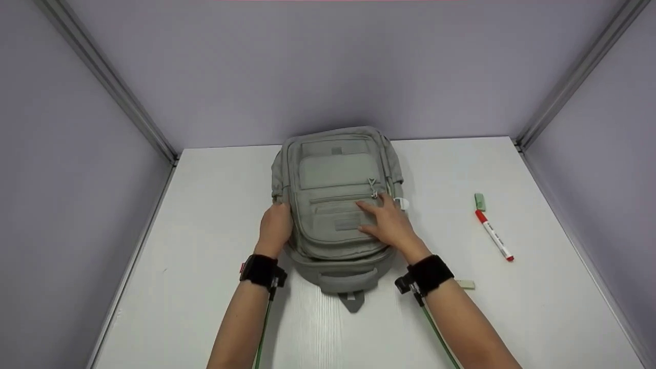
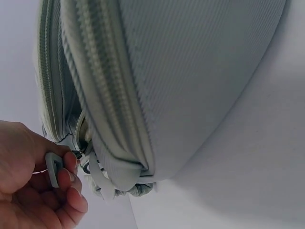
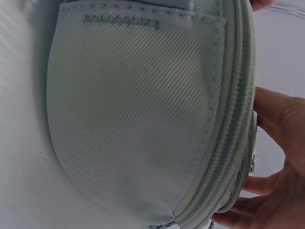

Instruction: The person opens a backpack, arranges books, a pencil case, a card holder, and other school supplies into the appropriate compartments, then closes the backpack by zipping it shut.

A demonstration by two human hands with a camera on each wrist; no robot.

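On the white table, the left hand pinches a zipper pull at the left side of the grey backpack lying flat in the middle, while the right hand rests on its front pocket with fingers spread and relaxed, a red marker lying well to the right.

Bright even light, soft shadows, sharp focus

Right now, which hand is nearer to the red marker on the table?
The right hand. It rests flat on the front of the backpack, on the side facing the red marker. The left hand pinches a zipper pull at the far side.
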